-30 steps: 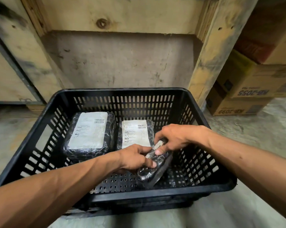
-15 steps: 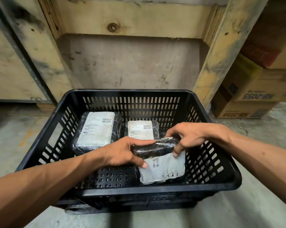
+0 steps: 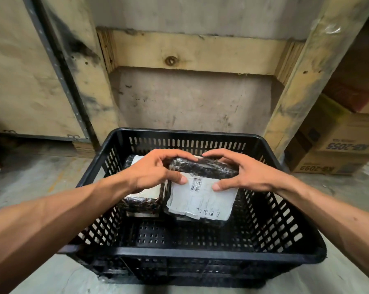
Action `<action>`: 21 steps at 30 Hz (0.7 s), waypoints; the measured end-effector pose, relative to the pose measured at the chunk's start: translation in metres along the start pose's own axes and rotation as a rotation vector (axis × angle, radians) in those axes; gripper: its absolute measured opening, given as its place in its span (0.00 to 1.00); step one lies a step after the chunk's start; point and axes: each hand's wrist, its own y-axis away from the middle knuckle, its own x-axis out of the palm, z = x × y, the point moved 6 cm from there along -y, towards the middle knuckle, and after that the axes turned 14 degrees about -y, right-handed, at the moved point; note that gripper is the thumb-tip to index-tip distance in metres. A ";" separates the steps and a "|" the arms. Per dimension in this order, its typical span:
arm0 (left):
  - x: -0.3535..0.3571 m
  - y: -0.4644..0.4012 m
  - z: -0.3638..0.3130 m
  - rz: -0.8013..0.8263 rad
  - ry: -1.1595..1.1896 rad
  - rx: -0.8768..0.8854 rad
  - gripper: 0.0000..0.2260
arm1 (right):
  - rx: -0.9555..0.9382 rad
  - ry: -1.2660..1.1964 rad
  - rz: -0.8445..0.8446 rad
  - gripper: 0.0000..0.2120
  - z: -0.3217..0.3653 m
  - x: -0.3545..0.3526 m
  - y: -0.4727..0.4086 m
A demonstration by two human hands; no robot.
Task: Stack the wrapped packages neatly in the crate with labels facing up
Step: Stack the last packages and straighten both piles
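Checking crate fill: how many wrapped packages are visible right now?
2 visible. One package is held by both hands over the crate, label showing; another lies inside at left. More may be hidden beneath the held one.

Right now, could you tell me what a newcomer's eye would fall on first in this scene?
Two bare hands, left and right, hold a black-wrapped package at the centre, its white barcoded label tilted toward the camera. It hangs over a black slotted crate on the floor, with another labelled package lying inside at the left. Stacked cardboard boxes stand at the right.
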 end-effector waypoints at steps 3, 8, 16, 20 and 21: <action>-0.013 -0.004 -0.003 -0.096 0.120 0.034 0.29 | -0.095 -0.147 -0.124 0.31 0.003 0.002 0.001; -0.022 -0.012 -0.008 -0.253 0.250 0.040 0.37 | -0.189 -0.331 -0.346 0.31 -0.003 -0.003 0.000; -0.022 -0.010 0.000 -0.249 0.332 0.025 0.31 | -0.265 -0.809 -0.511 0.30 -0.012 -0.019 0.003; -0.005 -0.013 -0.005 -0.188 0.370 -0.058 0.31 | -0.246 -0.970 -0.530 0.28 -0.024 -0.001 0.000; -0.004 -0.014 -0.005 -0.201 0.364 -0.076 0.31 | -0.224 -0.958 -0.522 0.28 -0.026 0.004 0.001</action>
